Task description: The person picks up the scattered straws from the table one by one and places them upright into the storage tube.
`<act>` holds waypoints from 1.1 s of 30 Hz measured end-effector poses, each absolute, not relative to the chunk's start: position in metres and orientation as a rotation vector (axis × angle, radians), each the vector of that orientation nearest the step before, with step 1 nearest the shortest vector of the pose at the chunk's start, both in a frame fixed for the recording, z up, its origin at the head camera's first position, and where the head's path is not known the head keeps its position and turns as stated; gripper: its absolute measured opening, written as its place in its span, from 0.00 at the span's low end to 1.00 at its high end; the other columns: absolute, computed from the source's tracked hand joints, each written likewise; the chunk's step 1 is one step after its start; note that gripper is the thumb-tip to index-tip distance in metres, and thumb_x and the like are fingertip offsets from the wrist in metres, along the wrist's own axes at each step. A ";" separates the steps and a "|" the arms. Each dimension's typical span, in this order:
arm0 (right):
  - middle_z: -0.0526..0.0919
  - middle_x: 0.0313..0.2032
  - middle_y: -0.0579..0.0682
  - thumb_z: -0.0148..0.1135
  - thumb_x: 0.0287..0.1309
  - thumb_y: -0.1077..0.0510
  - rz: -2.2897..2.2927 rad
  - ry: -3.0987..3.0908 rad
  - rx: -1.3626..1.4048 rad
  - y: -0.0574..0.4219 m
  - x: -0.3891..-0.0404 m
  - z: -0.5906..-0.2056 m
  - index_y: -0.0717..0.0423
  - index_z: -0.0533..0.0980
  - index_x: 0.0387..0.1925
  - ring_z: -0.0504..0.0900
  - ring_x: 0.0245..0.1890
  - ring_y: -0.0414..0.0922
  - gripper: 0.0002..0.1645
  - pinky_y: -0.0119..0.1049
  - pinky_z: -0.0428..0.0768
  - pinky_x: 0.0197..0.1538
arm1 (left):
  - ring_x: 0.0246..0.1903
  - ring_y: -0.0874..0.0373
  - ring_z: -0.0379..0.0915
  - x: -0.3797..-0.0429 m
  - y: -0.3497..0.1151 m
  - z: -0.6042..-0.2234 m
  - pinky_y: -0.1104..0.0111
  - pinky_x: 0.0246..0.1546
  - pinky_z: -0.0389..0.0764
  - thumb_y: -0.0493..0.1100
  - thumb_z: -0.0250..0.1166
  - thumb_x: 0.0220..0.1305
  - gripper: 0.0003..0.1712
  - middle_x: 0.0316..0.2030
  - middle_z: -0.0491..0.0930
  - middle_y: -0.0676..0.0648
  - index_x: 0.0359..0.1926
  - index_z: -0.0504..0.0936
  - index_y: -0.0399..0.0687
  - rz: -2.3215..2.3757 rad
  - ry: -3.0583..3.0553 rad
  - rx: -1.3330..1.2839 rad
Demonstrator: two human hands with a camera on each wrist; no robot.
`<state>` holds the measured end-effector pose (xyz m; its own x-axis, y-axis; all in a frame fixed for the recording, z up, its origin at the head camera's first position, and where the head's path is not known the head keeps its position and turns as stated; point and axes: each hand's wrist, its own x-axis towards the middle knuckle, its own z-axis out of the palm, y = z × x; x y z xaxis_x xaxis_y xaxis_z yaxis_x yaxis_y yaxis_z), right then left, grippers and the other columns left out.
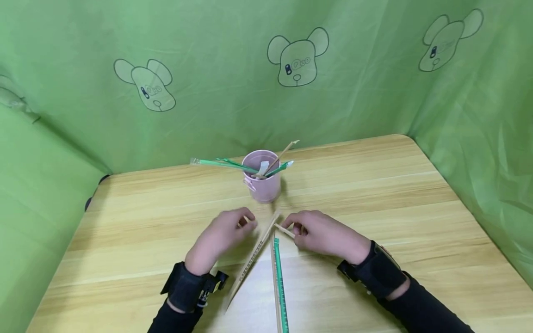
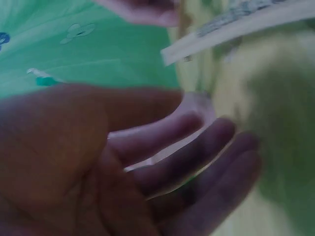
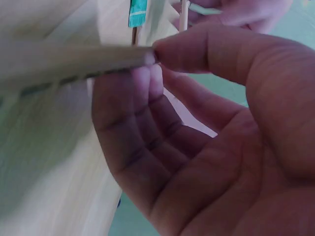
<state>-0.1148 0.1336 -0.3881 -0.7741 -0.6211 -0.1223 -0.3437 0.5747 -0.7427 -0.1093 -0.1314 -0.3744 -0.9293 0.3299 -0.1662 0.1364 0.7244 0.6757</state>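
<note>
You seem midway through handling straws: your right hand (image 1: 322, 233) pinches a brown straw (image 1: 284, 231), near the pink pail (image 1: 266, 189), in which green straws (image 1: 226, 163) and another brown straw (image 1: 280, 156) lean outward; your left hand (image 1: 222, 231), fingers loosely bent, grips nothing, and the next move probably calls for a light, steady pinch

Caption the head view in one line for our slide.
The right hand pinches a thin brown stick near a pink bucket of green and brown sticks.
</note>
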 end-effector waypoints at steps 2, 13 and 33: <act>0.80 0.33 0.44 0.64 0.63 0.70 -1.054 2.457 -0.770 0.134 -0.116 -0.388 0.61 0.82 0.57 0.76 0.29 0.41 0.21 0.35 0.78 0.34 | 0.31 0.58 0.75 -0.108 -0.130 -0.377 0.62 0.35 0.79 0.41 0.64 0.78 0.07 0.32 0.81 0.51 0.48 0.85 0.43 0.923 2.592 0.417; 0.80 0.41 0.48 0.64 0.67 0.69 -1.259 2.631 -0.694 0.132 -0.122 -0.386 0.64 0.80 0.54 0.80 0.41 0.43 0.15 0.39 0.84 0.46 | 0.26 0.60 0.71 -0.105 -0.124 -0.380 0.65 0.30 0.74 0.42 0.61 0.80 0.09 0.27 0.77 0.53 0.45 0.86 0.45 0.869 2.593 0.469; 0.83 0.48 0.52 0.70 0.70 0.64 -1.777 2.697 -0.468 0.134 -0.125 -0.371 0.58 0.76 0.59 0.83 0.46 0.45 0.19 0.36 0.85 0.45 | 0.19 0.59 0.70 -0.104 -0.118 -0.376 0.63 0.31 0.76 0.41 0.54 0.84 0.13 0.19 0.72 0.52 0.45 0.84 0.44 0.906 2.446 0.440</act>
<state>-0.1245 0.1343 -0.3706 -0.9516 -0.1695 0.2563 -0.3024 0.3682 -0.8792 -0.1042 -0.1184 -0.3765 -0.8275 0.4519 -0.3332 0.1259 0.7276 0.6743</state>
